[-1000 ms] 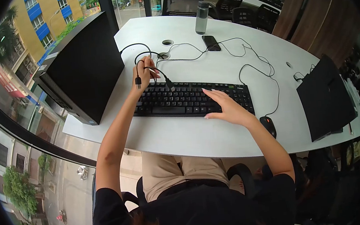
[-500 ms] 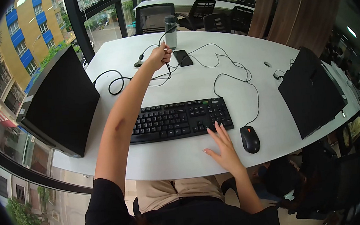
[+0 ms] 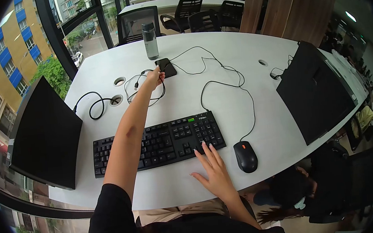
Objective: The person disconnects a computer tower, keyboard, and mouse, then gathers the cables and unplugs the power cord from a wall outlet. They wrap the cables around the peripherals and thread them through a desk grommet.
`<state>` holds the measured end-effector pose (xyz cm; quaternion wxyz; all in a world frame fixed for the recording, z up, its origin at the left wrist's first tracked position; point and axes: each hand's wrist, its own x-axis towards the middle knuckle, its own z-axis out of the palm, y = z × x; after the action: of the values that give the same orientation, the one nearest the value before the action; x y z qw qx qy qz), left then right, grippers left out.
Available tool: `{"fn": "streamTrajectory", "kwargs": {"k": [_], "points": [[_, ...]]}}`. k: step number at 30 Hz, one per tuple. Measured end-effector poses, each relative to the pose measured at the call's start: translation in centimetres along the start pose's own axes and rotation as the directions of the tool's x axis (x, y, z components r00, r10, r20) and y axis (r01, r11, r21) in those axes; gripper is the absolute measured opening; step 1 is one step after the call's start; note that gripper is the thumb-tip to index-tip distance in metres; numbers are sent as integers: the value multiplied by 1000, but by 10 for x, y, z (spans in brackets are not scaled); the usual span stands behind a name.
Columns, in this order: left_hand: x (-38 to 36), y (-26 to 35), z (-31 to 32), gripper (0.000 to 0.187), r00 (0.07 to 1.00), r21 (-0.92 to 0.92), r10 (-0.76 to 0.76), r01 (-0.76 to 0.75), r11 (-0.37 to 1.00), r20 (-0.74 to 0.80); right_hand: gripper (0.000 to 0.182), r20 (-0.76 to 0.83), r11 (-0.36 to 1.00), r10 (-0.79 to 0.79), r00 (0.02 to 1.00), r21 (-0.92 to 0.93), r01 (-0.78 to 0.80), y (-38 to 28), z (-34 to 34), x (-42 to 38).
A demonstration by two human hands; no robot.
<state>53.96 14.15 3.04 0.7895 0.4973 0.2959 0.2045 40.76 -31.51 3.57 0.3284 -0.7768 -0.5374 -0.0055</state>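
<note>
My left hand (image 3: 155, 77) is closed on a thin black cable (image 3: 164, 90), close to the near left edge of a black phone (image 3: 167, 67) lying on the white table (image 3: 184, 89). A loose USB plug (image 3: 136, 84) lies just left of that hand. My right hand (image 3: 214, 171) has its fingers spread, fingertips at the lower right edge of the black keyboard (image 3: 175, 138). A black mouse (image 3: 245, 156) rests to the right of it. Behind the phone stands a clear bottle (image 3: 150, 42) with a dark lid.
One black monitor (image 3: 47, 134) stands at the left, another dark screen (image 3: 314, 90) at the right. Round cable holes (image 3: 120, 81) open in the tabletop, with a looped black cable (image 3: 97, 108) nearby. A person (image 3: 292, 187) is low at the right. Chairs stand behind.
My left hand has come down from beside the bottle to the phone's edge, lowering the cable. The camera view has shifted, and the cable hole is now uncovered.
</note>
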Motion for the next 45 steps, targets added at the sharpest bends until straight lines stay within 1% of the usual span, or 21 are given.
{"fn": "streamTrajectory", "kwargs": {"k": [2, 3, 4, 6, 7, 10, 11, 12, 13, 15, 16, 18, 19, 22, 23, 30, 37, 40, 41, 44, 45], "points": [[-20, 1, 5, 46, 998, 385, -15, 37, 922, -59, 61, -3, 1000, -1, 1000, 6, 1, 0, 0, 0], [-8, -5, 0, 61, 994, 574, 46, 21, 819, -102, 61, -4, 1000, 0, 1000, 9, 0, 1, 0, 0], [-11, -2, 2, 60, 992, 699, 54, 43, 714, -117, 60, -5, 1000, 1, 1000, 8, -1, 1, 0, 0], [-29, 11, 13, 59, 987, 887, 78, 92, 452, -142, 60, -6, 1000, 2, 1000, 6, -2, 1, 1, 1], [-45, 18, 23, 57, 986, 963, 97, 110, 245, -137, 60, -6, 1000, 4, 1000, 6, -4, 1, 1, 1], [-56, 1, 35, 59, 861, 954, 453, -113, -277, 234, 59, -8, 1000, -2, 1000, 7, 2, 1, 0, 1], [-66, -2, 47, 53, 817, 934, 480, -187, -304, 319, 59, -12, 1000, -8, 1000, 10, 8, 2, 0, 1], [-76, -9, 61, 54, 830, 938, 451, -231, -257, 328, 59, -16, 1000, -12, 1000, 14, 12, 1, 1, 0], [-93, -14, 74, 55, 817, 917, 436, -263, -300, 377, 59, -24, 999, -12, 1000, 34, 13, 1, 2, 0], [-106, -45, 79, 56, 612, 779, 483, -467, -419, 626, 59, -47, 998, -15, 999, 66, 18, 3, 2, 0], [-147, -40, 91, 62, 725, 803, 356, -481, -351, 590, 58, -72, 997, -1, 997, 76, 6, 4, 1, -4], [-194, -39, 91, 85, 846, 809, 137, -427, -405, 515, 58, -134, 995, 24, 991, 100, -11, 8, -1, -9], [-212, -35, 86, 93, 880, 787, 11, -418, -454, 474, 54, -188, 996, 69, 980, 61, -58, 12, 1, -15], [-230, -38, 58, 103, 911, 843, -46, -397, -363, 409, 48, -176, 938, 131, 976, -296, -179, 19, -13, -30], [-232, -40, 49, 104, 893, 826, -53, -435, -358, 447, 42, -190, 899, 145, 971, -384, -210, 18, -18, -32], [-256, -45, 38, 101, 917, 915, 70, -381, -135, 393, 40, -198, 866, 169, 965, -437, -242, 59, -32, -37], [-330, -26, 46, 84, 802, 846, 281, -466, -259, 527, 49, -91, 921, 159, 983, -344, -181, 102, -63, -25], [-376, -23, 45, 78, 741, 823, 359, -518, -233, 568, 54, -136, 970, 127, 983, -189, -151, 103, -74, -14], [-390, -21, 44, 75, 728, 815, 369, -536, -219, 578, 65, -170, 980, 141, 975, -113, -162, 82, -82, -8], [-439, -10, 47, 73, 725, 821, 389, -533, -207, 569, 75, -262, 993, 23, 965, 114, 7, 31, -87, 13], [-451, -10, 45, 75, 674, 800, 440, -556, -227, 593, 77, -272, 983, -31, 962, 168, 79, 14, -84, 19]]}}
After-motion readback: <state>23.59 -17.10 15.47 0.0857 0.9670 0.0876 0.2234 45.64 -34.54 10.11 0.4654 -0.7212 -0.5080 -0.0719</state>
